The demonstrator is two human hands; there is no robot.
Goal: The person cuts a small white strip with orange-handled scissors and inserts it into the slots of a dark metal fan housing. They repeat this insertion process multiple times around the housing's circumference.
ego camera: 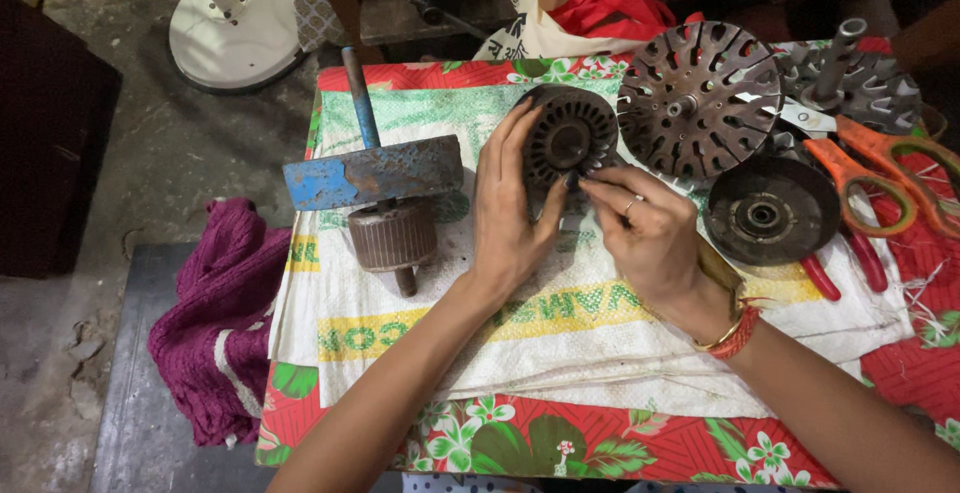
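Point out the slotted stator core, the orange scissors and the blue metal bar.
Slotted stator core (570,138), head view: its slotted ring face.
Orange scissors (880,178), head view: on a handle loop.
Blue metal bar (370,175), head view: its flat painted face.

Dull, rusty metal stator core (570,138) above a woven plastic sack (560,338); chipped blue painted metal block (372,175); glossy orange plastic scissor handles (880,178).

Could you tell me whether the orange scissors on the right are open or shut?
Open: the orange scissors lie with their handle loops spread apart.
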